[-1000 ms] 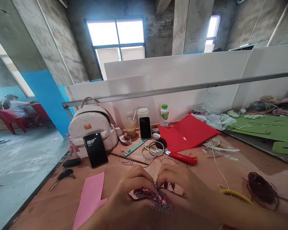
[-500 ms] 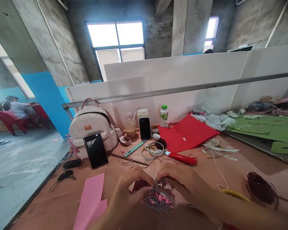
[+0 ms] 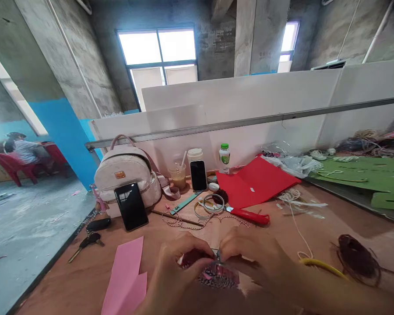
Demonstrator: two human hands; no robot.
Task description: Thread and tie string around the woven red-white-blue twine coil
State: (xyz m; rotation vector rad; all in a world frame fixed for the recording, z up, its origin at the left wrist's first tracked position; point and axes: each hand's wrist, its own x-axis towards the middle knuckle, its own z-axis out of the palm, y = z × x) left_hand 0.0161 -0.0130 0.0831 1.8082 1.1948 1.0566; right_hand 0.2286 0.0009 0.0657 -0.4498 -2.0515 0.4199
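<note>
A small woven piece (image 3: 218,279) in pink and black-and-white cord hangs between my hands at the bottom centre. My left hand (image 3: 184,267) is closed on its left side, thumb and forefinger pinched at its upper edge. From the right, my right hand (image 3: 249,253) pinches the same upper edge, its fingertips almost touching those of the left. Something small and greyish shows between the fingertips, too blurred to make out. The lower part of the piece is partly hidden by my hands.
Beyond my hands lie tape rolls (image 3: 213,204), a brown stick (image 3: 177,218) and red-handled scissors (image 3: 249,216). Pink paper (image 3: 123,273), a phone (image 3: 131,206) and a backpack (image 3: 128,175) are left; red sheets (image 3: 252,183) and dark cord (image 3: 357,258) right. A person (image 3: 19,146) sits far left.
My right hand has shifted slightly right and down, its fingers more curled over the piece. The woven piece has tilted and is more covered.
</note>
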